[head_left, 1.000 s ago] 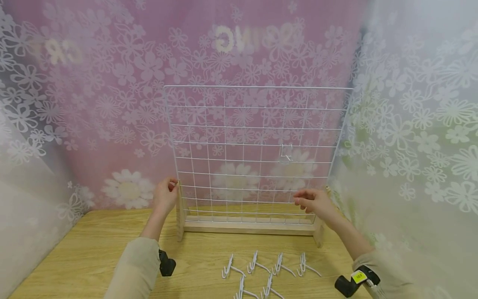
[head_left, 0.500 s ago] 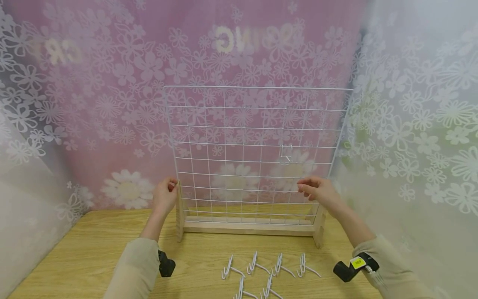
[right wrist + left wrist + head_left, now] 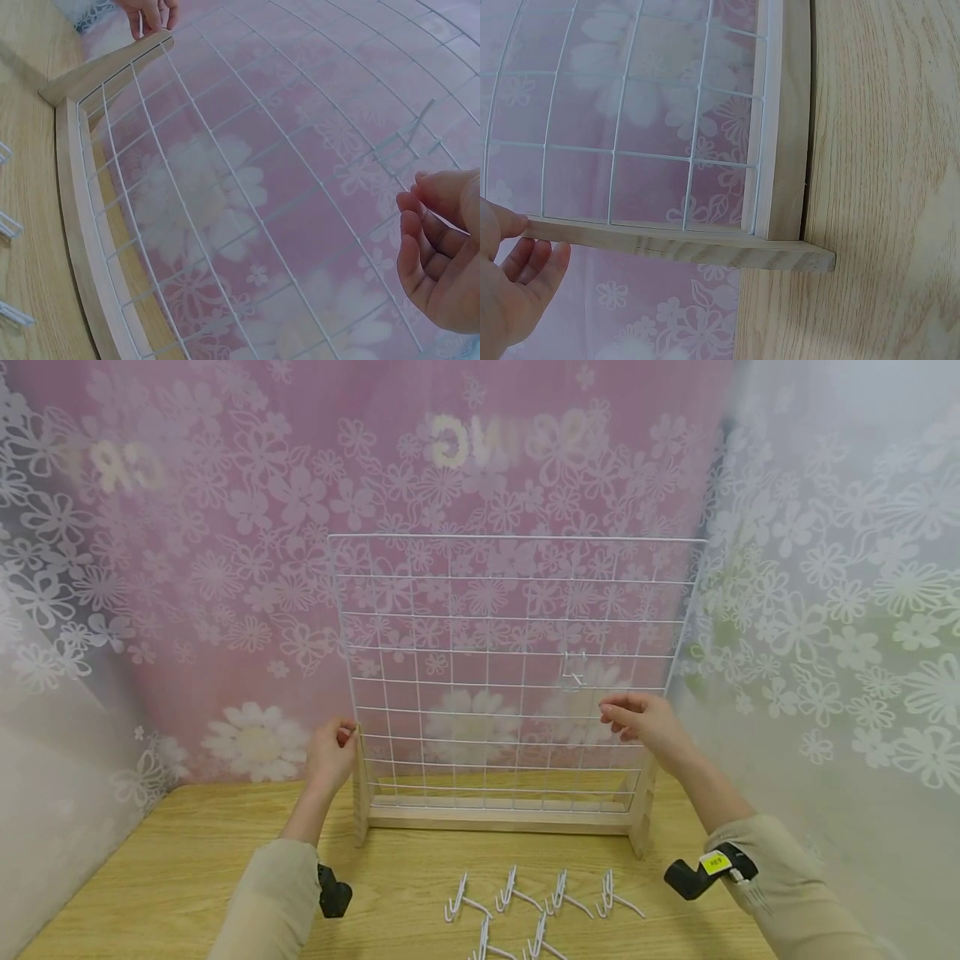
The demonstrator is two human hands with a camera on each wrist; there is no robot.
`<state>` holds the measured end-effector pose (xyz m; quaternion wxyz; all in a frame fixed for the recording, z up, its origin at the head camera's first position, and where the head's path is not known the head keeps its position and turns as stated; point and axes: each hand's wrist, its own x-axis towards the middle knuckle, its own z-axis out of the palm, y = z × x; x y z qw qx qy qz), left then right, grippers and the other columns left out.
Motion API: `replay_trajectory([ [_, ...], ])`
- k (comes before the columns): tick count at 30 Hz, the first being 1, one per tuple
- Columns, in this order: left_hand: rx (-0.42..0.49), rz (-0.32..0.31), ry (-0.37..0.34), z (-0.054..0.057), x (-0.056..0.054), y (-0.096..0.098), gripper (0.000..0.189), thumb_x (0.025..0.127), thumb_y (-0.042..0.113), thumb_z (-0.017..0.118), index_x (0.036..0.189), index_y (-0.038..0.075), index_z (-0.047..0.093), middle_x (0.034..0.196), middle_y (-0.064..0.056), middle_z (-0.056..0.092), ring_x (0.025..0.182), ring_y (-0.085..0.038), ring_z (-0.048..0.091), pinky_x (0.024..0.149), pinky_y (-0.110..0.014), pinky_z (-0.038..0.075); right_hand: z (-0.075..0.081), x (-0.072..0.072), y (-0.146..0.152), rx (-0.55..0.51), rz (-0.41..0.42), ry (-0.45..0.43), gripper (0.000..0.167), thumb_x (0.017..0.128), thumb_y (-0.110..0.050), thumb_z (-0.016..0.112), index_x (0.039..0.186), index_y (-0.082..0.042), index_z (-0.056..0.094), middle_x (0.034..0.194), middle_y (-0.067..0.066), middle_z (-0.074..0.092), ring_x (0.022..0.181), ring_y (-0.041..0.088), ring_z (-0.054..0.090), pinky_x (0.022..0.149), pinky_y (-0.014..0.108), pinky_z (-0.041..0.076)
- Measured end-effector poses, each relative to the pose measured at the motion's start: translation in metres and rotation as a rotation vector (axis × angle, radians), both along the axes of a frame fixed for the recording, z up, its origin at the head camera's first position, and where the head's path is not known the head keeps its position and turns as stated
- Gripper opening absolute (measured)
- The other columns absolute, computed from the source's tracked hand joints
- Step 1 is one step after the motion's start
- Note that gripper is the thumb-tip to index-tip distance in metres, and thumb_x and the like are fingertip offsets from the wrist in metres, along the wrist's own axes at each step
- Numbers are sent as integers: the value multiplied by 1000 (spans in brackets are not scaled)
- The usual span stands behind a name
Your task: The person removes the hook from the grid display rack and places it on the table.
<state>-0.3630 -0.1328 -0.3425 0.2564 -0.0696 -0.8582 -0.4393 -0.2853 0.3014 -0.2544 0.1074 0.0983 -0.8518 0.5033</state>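
A white wire grid panel point(image 3: 517, 537) stands upright in a pale wooden stand point(image 3: 498, 821). My left hand point(image 3: 333, 756) pinches the top of the stand's left upright; in the left wrist view, thumb and fingers lie on either side of that wooden upright point(image 3: 682, 253). A single white hook point(image 3: 574, 677) hangs on the panel, right of its middle. Just below and to the right of the hook is my right hand point(image 3: 647, 728), its fingers loosely bent. The right wrist view shows nothing held in that right hand point(image 3: 446, 247).
Several white wire hooks point(image 3: 562, 893) lie in two rows on the wooden table point(image 3: 187, 860), in front of the stand. A pink floral curtain point(image 3: 247, 568) hangs behind the panel. Pale floral sheeting point(image 3: 847, 652) closes off the right side.
My right hand has risen along the right side of the panel, from near its lower wires to just under the hanging hook. The left hand has stayed on the upright.
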Motion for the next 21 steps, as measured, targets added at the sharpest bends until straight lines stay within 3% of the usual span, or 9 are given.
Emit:
replay_trajectory([
  [8, -2, 6, 5, -1, 0, 0, 13, 89, 5, 56, 99, -3, 59, 77, -15, 56, 69, -27, 51, 56, -32, 40, 14, -4, -5, -49, 9, 3, 41, 94, -25, 56, 115, 9, 53, 86, -1, 62, 76, 12, 54, 67, 24, 49],
  [21, -2, 7, -25, -1, -1, -1, 15, 91, 6, 55, 102, -2, 59, 79, -15, 57, 69, -26, 52, 55, -30, 40, 32, -13, -16, -17, 21, 8, 40, 92, -28, 58, 115, 4, 55, 89, 2, 62, 78, 16, 54, 69, 25, 49],
])
